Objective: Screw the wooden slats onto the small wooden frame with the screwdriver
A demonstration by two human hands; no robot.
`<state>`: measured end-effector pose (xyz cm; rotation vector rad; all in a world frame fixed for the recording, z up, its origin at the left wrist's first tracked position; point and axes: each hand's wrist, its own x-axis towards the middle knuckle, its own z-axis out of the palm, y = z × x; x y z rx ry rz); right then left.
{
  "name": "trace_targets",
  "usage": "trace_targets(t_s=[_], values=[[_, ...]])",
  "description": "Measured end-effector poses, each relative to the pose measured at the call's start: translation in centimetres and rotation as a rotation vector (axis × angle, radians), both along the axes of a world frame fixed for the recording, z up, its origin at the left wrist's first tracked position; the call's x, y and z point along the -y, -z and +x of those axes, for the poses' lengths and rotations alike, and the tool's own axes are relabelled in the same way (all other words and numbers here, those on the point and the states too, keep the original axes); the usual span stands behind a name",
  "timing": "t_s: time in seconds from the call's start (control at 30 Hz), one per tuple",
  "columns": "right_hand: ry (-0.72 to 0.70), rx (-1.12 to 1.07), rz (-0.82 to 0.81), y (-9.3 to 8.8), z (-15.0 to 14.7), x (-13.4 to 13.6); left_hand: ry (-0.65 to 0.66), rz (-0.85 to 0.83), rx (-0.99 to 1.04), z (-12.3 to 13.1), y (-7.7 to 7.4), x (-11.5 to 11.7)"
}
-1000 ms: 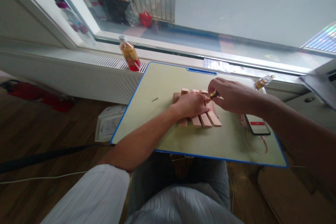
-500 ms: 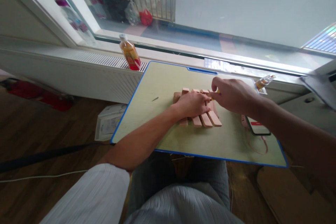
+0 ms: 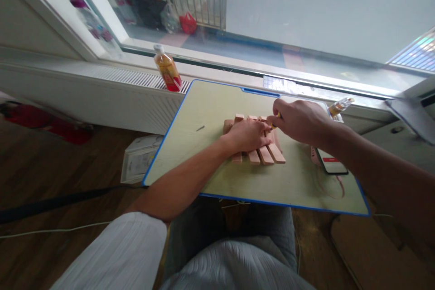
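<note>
A small wooden slatted rack [image 3: 268,154] lies on a pale lap board with a blue edge [image 3: 190,145]. My left hand [image 3: 246,135] presses flat on top of the slats, holding the rack down. My right hand [image 3: 299,120] is closed around a small tool with a yellow handle [image 3: 276,119], its tip at the far right part of the rack, just beside my left fingers. Most of the tool is hidden inside my fist.
A phone with a red band on its screen [image 3: 331,163] lies at the board's right with a thin cable. A bottle of orange drink [image 3: 166,70] stands on the sill behind. Another small bottle [image 3: 340,105] lies at the far right. A book [image 3: 139,161] rests on the floor.
My right hand has turned slightly around the tool and shifted a little left; the dark shaft seen a second ago is now hidden. My left hand and the rack have stayed put.
</note>
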<state>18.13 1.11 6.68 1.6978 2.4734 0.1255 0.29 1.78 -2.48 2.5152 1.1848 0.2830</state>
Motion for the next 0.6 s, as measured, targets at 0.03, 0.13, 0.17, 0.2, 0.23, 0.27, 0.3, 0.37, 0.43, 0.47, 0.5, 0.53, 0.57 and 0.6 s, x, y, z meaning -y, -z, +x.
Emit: trace_targets(t_s=[0.03,0.13,0.17,0.2,0.23,0.27,0.3,0.37,0.43,0.47,0.5,0.53,0.57,0.6], values=[[-0.041,0.001,-0.049,-0.3,0.2,-0.1,0.000,-0.008,0.002,0.0,0.0,0.0],[-0.153,0.009,-0.150,-1.0,0.6,-0.1,0.001,-0.018,0.015,0.0,0.0,0.0],[-0.153,0.038,-0.146,-1.1,0.6,-0.1,0.005,-0.015,0.018,0.0,0.0,0.0],[-0.126,0.079,-0.124,-1.2,0.5,-0.1,0.006,-0.010,0.018,0.0,0.0,0.0],[-0.084,0.124,-0.100,-1.2,0.4,-0.1,0.005,-0.004,0.017,0.0,0.0,0.1],[-0.043,0.163,-0.085,-1.2,0.2,-0.2,-0.001,0.000,0.015,0.0,0.0,0.1],[-0.009,0.188,-0.082,-1.1,0.0,-0.3,-0.007,0.001,0.010,0.0,-0.1,0.1],[0.030,0.184,-0.103,-1.2,0.0,-0.7,-0.015,0.000,0.003,0.0,-0.1,0.2],[-0.006,0.127,-0.158,-1.5,0.4,-1.1,-0.020,-0.004,0.007,0.0,-0.1,0.2],[-0.039,0.097,-0.179,-1.6,0.6,-1.3,-0.023,-0.007,0.011,0.0,-0.1,0.2],[-0.073,0.074,-0.190,-1.7,0.8,-1.4,-0.028,-0.009,0.016,0.0,-0.1,0.2],[-0.098,0.064,-0.188,-1.8,0.9,-1.4,-0.032,-0.009,0.020,0.0,0.0,0.2],[-0.107,0.069,-0.172,-1.8,1.0,-1.4,-0.032,-0.007,0.022,0.0,0.0,0.2],[-0.095,0.086,-0.145,-1.7,0.9,-1.3,-0.028,-0.004,0.021,0.0,0.1,0.2]])
